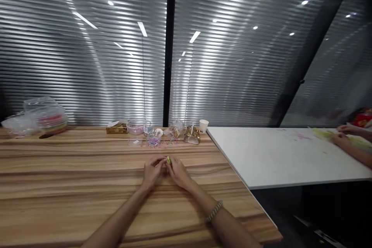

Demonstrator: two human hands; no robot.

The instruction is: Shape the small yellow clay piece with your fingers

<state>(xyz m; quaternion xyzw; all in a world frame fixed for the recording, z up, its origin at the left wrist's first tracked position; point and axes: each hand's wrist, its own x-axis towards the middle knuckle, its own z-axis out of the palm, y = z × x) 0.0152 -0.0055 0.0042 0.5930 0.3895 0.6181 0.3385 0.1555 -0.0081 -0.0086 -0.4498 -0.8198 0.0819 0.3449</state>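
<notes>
Both forearms angle up from the bottom edge, and the left hand (pixel 152 171) and right hand (pixel 178 172) meet at lower centre, fingertips pinching 1 small yellow piece (pixel 168 160) between them. A beaded bracelet (pixel 214 212) rings the right wrist. Beyond, at centre, stand 1 white paper cup (pixel 204 125) and 2 gold boxes (pixel 116 127) on streaked wood grain.

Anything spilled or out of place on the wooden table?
Yes: small pink and purple bits lie loose on the wooden table, beside the clear tub of similar pieces, so they look spilled.
</notes>
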